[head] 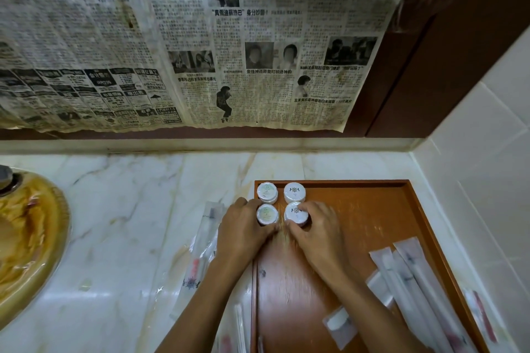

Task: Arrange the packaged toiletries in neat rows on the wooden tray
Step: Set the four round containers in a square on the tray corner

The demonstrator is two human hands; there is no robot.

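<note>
1. I'm working over the wooden tray that is sitting on the marble tabletop, hard against the tiled wall on the right.
2. My left hand is curling its grip around the near-left soap puck, the green-printed one; fingers at its left side, thumb at its near edge.
3. My right hand is clamping its grip on the near-right soap puck, dark-printed; fingertips are wrapping its right and near sides.
4. Both held pucks are lying in the tray's far-left corner area, side by side, just apart from each other.
5. Just beyond them two more are standing: the far-left soap puck, which looks like two stacked, and the far-right soap puck. Together the four are forming a two-by-two block.
6. The far pair is sitting just ahead of my fingertips, not touched by either grip.
7. Long white sachets are lying loose and slanted in the tray's near-right part, well apart from my hands; a small clear packet is lying near my right forearm.
8. A clear-wrapped toothbrush pack is lying on the tabletop left of the tray, partly under my left wrist.
9. A brown-stained sink basin is showing at the left edge; newspaper is covering the wall behind.
</note>
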